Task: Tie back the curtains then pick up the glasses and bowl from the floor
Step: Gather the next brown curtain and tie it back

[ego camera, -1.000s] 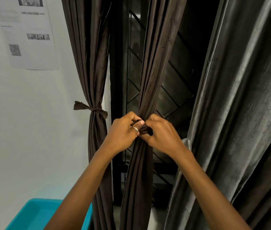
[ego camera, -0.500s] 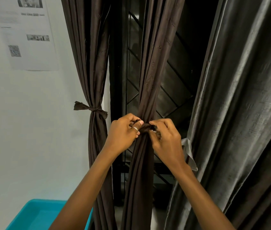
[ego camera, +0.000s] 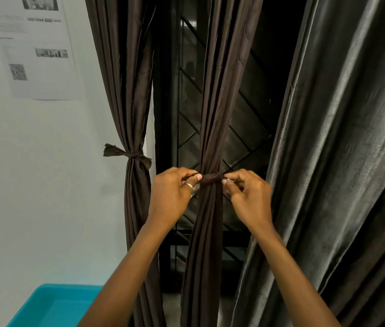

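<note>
Change: a second ago both hands were bunched together over the knot. Now left hand (ego camera: 172,197) and right hand (ego camera: 248,199) have drawn apart, each pinching one end of the tie (ego camera: 210,178) between thumb and fingertips. The tie band shows between them, wrapped round the middle curtain (ego camera: 210,114) and cinching it narrow. Reads as the knot being pulled tight, so this curtain is near done.

Left curtain (ego camera: 132,102), out past the left hand, is already knotted with the left tie (ego camera: 129,156). Grey curtain (ego camera: 340,161), just right of the right hand, hangs loose with no tie seen on it. Probably next, if it counts.

Glasses and bowl: not in frame. Floor is barely visible below the hands, so that half of the task looks not yet started.

Container: teal tub (ego camera: 52,305) sits low, under the left forearm, only a corner in frame. Visible part shows bare plastic; the rest can't be told. Likely drop-off for the floor items, but that's a guess.
</note>
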The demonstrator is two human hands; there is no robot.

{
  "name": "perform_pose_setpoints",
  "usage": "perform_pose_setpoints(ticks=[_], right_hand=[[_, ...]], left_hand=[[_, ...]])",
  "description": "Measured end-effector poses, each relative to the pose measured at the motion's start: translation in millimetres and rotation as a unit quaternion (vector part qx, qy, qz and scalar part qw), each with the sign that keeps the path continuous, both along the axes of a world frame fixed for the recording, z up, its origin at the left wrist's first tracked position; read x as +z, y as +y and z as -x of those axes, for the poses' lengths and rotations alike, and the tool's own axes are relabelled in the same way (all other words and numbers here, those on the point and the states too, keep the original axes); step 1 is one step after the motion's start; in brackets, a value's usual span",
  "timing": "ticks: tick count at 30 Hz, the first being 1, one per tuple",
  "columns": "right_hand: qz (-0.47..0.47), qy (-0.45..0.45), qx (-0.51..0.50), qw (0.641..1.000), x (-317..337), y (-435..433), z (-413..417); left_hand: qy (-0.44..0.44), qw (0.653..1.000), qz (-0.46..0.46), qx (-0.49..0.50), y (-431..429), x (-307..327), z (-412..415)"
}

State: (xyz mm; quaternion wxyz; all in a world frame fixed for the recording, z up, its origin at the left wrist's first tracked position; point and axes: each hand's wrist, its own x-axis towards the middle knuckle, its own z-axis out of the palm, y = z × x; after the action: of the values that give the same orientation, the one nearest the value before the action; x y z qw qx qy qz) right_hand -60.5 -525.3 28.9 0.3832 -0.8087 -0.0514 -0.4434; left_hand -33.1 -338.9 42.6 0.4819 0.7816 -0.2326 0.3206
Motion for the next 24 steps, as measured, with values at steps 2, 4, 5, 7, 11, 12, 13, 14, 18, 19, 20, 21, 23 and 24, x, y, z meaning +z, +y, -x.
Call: perform_pose_setpoints(ticks=[2, 4, 5, 7, 11, 12, 13, 14, 18, 19, 20, 21, 23, 24], right_hand=[[-0.009, 0.013, -0.012, 1.0, 0, -9, 0], [-0.01, 0.019, -0.019, 1.0, 0, -15, 0], [-0.008, 0.019, -0.022, 1.0, 0, -16, 0], [0.001, 0.02, -0.027, 0.999, -1, -16, 0], [0.003, 0.041, -0.019, 0.999, -3, -16, -1], [0.001, 0.05, -0.016, 0.999, -4, -16, -1], [0.0, 0.06, -0.012, 0.998, -4, -16, -2], [-0.002, 0.07, -0.008, 0.998, -5, -16, -2], [-0.052, 0.105, 0.013, 0.993, -7, -12, -6], [-0.058, 0.114, 0.014, 0.992, -8, -9, -7], [-0.061, 0.122, 0.014, 0.991, -10, -7, -9], [-0.069, 0.129, 0.019, 0.989, -11, -4, -10], [-0.102, 0.142, 0.039, 0.984, -14, 2, -12], [-0.114, 0.149, 0.042, 0.981, -16, 4, -13]], left_hand=[[-0.007, 1.0, -0.019, 0.007, 3, -2, 1], [-0.021, 0.999, -0.035, 0.018, 4, -3, 2], [-0.026, 0.999, -0.04, 0.02, 4, -4, 3], [-0.029, 0.998, -0.045, 0.02, 3, -4, 4], [-0.013, 0.999, -0.038, 0.015, 4, -5, 2], [-0.007, 0.999, -0.037, 0.014, 4, -6, 1], [0.0, 0.999, -0.036, 0.013, 3, -6, 0], [0.007, 0.999, -0.035, 0.012, 3, -7, -1], [0.03, 0.999, -0.028, 0.011, -5, -9, -2], [0.038, 0.999, -0.028, 0.013, -7, -10, -2], [0.045, 0.999, -0.026, 0.011, -10, -11, -2], [0.049, 0.998, -0.024, 0.006, -13, -11, -3], [0.055, 0.998, -0.011, -0.007, -18, -13, -4], [0.061, 0.998, -0.005, -0.013, -19, -13, -4]])
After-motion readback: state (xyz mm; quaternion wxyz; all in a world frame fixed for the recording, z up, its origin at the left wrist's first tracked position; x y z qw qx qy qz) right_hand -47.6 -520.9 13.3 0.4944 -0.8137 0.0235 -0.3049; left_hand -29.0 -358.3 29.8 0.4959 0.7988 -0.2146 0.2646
